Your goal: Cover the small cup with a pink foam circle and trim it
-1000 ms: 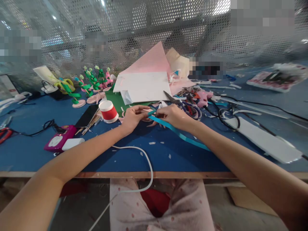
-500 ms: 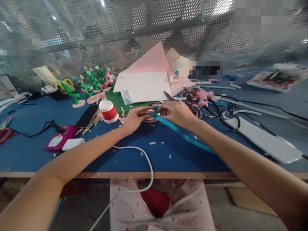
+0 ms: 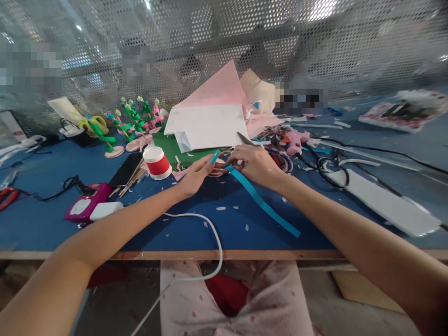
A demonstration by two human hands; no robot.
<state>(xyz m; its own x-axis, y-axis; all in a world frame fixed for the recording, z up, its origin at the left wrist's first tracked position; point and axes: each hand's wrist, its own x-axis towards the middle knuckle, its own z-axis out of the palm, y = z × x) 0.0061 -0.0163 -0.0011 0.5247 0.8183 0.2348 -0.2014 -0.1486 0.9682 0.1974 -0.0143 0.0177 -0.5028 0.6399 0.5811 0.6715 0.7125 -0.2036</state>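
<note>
In front of me, my left hand (image 3: 196, 176) is closed, with a short turquoise piece of paper strip (image 3: 214, 157) at its thumb. Close beside it, my right hand (image 3: 256, 163) pinches the end of a long blue paper strip (image 3: 255, 193), whose free end slants down to the right over the table. Whether the two blue parts are one strip is hidden by the fingers. A dark pointed blade (image 3: 244, 138) sticks out beyond my right hand; I cannot tell whether the hand holds it. A red and white paper cup (image 3: 157, 163) stands left of my left hand.
White paper (image 3: 210, 123) lies over green and pink sheets behind my hands. Small green paper plants (image 3: 138, 119) stand at back left. A purple power socket (image 3: 86, 205) and white cable (image 3: 210, 224) lie nearer. A pink glue gun (image 3: 297, 141) and scraps are at right.
The long blue strip has swung down and its free end now shows on the table. The turquoise piece now stands up at my left thumb, and my fingers have shifted slightly.
</note>
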